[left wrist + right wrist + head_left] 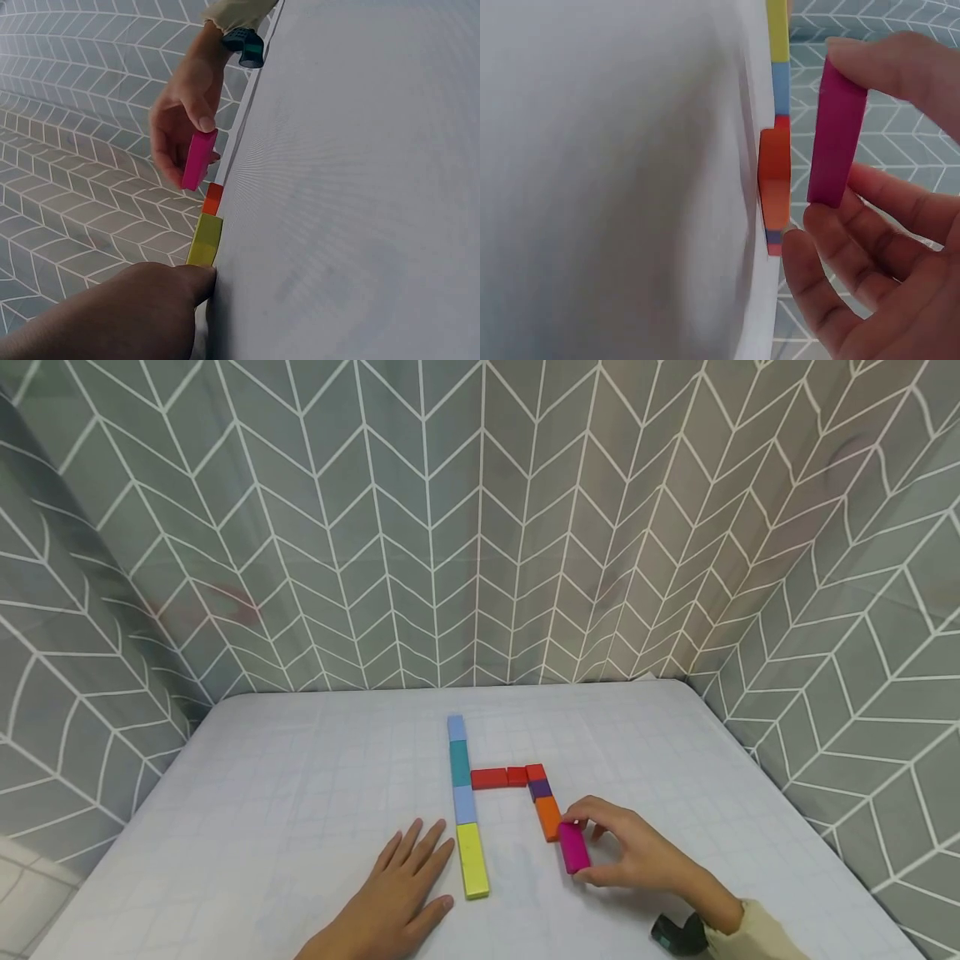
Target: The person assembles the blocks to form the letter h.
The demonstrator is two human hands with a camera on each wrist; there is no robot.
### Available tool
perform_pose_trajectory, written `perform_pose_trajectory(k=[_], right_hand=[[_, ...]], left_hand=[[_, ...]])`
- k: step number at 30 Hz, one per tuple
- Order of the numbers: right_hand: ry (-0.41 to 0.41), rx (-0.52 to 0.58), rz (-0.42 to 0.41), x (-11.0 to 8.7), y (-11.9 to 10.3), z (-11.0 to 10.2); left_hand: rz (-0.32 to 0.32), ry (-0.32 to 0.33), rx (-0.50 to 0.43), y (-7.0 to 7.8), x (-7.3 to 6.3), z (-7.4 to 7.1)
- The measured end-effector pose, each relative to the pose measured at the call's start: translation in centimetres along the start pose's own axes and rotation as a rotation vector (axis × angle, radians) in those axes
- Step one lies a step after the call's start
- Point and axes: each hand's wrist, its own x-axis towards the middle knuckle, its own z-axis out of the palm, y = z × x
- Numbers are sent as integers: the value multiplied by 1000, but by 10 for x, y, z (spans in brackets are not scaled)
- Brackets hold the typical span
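Observation:
In the head view my right hand (637,852) pinches a magenta block (574,848) between thumb and fingertips, by the near end of an orange block (548,819). The right wrist view shows that magenta block (838,135) lifted off the tabletop. My left hand (408,889) lies palm down with straight fingers, beside a yellow block (472,862). A straight column runs from the yellow block through a light blue block (465,805) and a teal block (460,763) to another light blue block (457,727). Red blocks (489,778) branch rightward, then a purple block (540,789) leads to the orange one.
A white cloth covers the table (300,777). Grey curtains (450,527) with white chevron lines hang behind it and at both sides. On the right wrist sits a dark strapped device (678,935), next to a pale sleeve (753,935).

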Motion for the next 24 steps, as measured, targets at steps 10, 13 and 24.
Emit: perform_pose_trajectory(k=[10,13,24], right_hand=[[-37,-1,15,1,-3,4],[-47,0,22,1,-3,5],[-87,0,73,1,-3,10]], left_hand=[[0,3,5,1,0,0],[3,7,4,1,0,0],[25,28,5,0,-2,1]])
